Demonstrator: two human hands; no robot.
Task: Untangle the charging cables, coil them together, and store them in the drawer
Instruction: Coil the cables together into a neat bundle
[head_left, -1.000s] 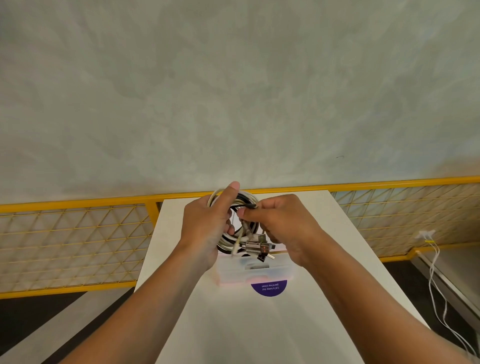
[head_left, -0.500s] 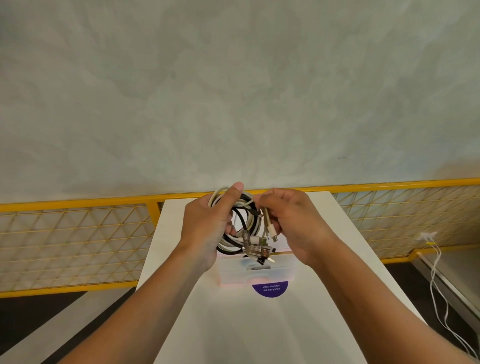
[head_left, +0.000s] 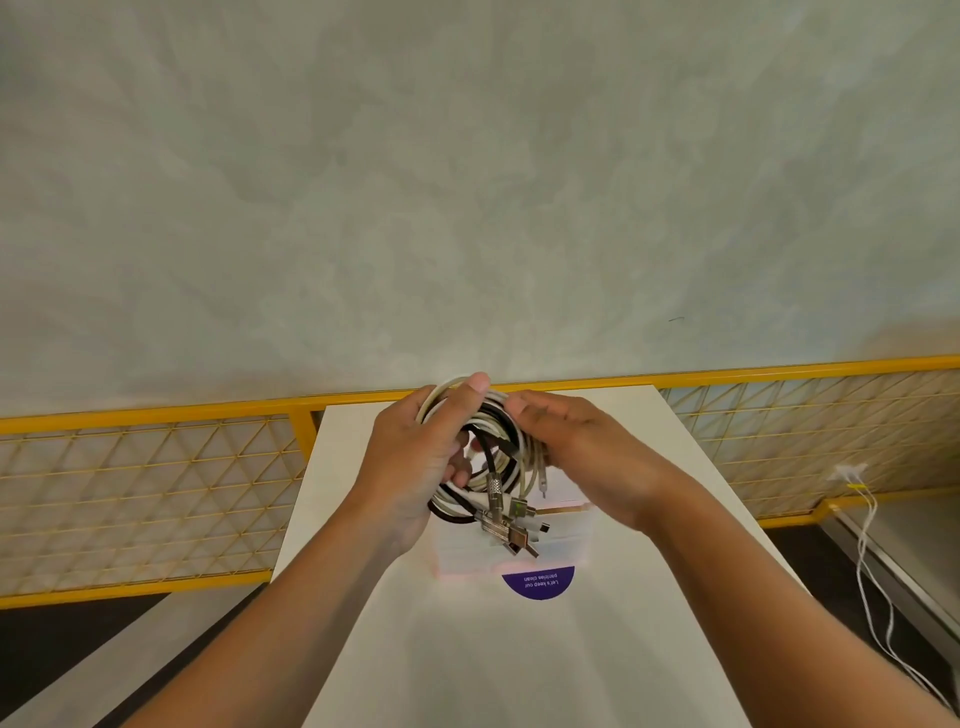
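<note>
My forearms reach in over the white table (head_left: 519, 665). Past them a purple round sticker (head_left: 540, 582) with white lettering lies on the tabletop, its far part hidden under the small translucent drawer box (head_left: 566, 540) that stands there. I cannot tell whether its drawer is pulled out.

Just above the box hang the metal plugs (head_left: 506, 525), a bunch of loose ends, one with a knurled silver collar, none touching the plastic as far as I can see. They trail from the coil of charging cables (head_left: 506, 439), white and black strands wound into one ring that I hold up in the air over the box.

My left hand (head_left: 415, 457) grips the ring's left side, fingers curled through the middle and thumb laid over the top strands. My right hand (head_left: 576, 447) closes on the right side, fingers bent over the upper strands; their tips are hidden behind the loops.

Beyond the table's far edge runs a yellow railing (head_left: 156, 413) with a wire mesh panel on each side. Down at the right, two thin white cords (head_left: 872, 561) hang from a plug by the rail. Behind all of it rises the mottled grey wall (head_left: 467, 182).
</note>
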